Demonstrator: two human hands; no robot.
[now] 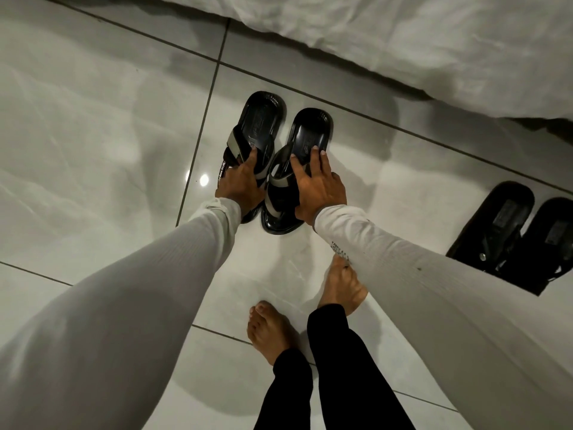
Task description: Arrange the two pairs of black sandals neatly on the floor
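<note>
Two black sandals with grey straps lie side by side near the middle of the view, heels toward twelve o'clock and toes toward the person. The left hand (240,181) is closed around the straps of the left sandal (259,127), fingers hooked over the band; the right hand (319,184) lies spread over the straps and footbed of the right sandal (310,131), fingertips pressing down and thumb along the outer edge, so it grips or pins that sandal rather than hanging free. The soles look like moulded rubber with a glossy rim: probably light, fairly stiff along the length, and likely to slide easily on the polished floor tiles (93,135), so a small nudge may carry them further than meant. The straps are the soft part and the natural hold; pinching the sole edge would also work for fine alignment. The second pair (511,234), plain black, sits well apart at about three o'clock, its two sandals touching and angled differently from the first pair. A white bed sheet (387,35) hangs along the top from twelve to two o'clock, near the heels, limiting any push that way. The person's bare feet (269,330) stand at six o'clock, just short of the toes of the held pair.
</note>
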